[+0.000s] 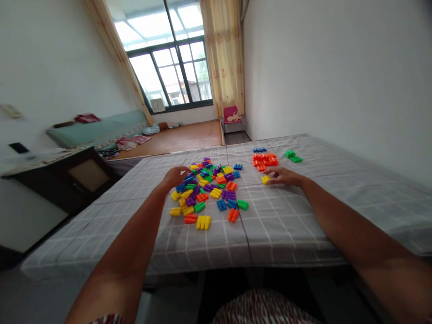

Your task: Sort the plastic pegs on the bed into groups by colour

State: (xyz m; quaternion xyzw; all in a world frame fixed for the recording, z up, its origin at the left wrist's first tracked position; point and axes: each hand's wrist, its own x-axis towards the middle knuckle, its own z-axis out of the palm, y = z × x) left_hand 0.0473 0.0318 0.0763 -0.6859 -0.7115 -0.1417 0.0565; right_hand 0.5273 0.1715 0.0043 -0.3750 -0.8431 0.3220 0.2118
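Note:
Many plastic toy blocks in yellow, purple, blue, green and orange lie in a loose pile (209, 185) on the checked cloth. My left hand (176, 176) is at the pile's left edge, its fingers reaching out over the blocks near a blue block (181, 187). Whether it touches any block is unclear. To the right, my right hand (282, 175) has its fingertips on a yellow block (265, 179) low over the cloth. Just beyond it sits a cluster of orange blocks (265, 159). A short row of blue blocks (259, 149) lies behind that, and green blocks (293, 156) lie farther right.
A grey checked cloth (270, 225) covers the bed-like surface in front of me. A dark cabinet (84, 175) stands at its left. Past its far edge are a brown mat (192, 135) and a pink chair (231, 114); a white wall (337, 81) runs along the right.

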